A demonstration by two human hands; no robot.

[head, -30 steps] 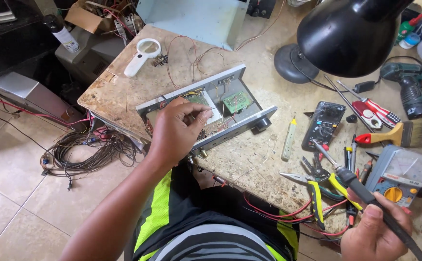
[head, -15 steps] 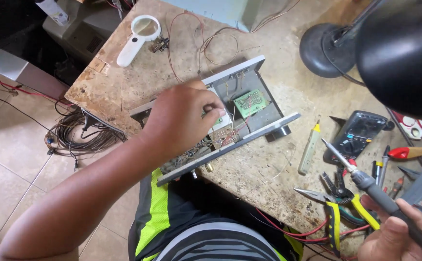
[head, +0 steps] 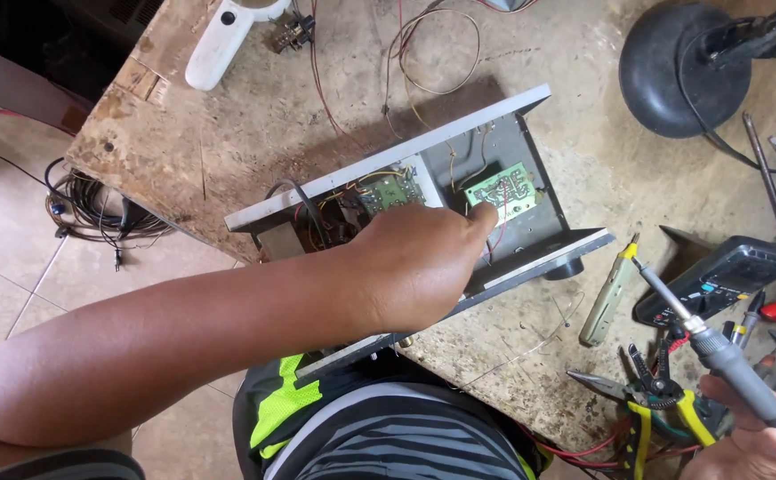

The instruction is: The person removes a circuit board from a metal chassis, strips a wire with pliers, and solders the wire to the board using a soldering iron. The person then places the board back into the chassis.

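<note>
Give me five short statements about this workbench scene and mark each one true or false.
1. The left hand reaches into the open metal chassis. True.
2. The right hand holds a hammer. False: it holds a soldering iron.
3. A green circuit board sits inside the chassis. True.
4. The soldering iron's tip touches the board. False: it is well off to the side.
5. The lamp base is white. False: it is black.
</note>
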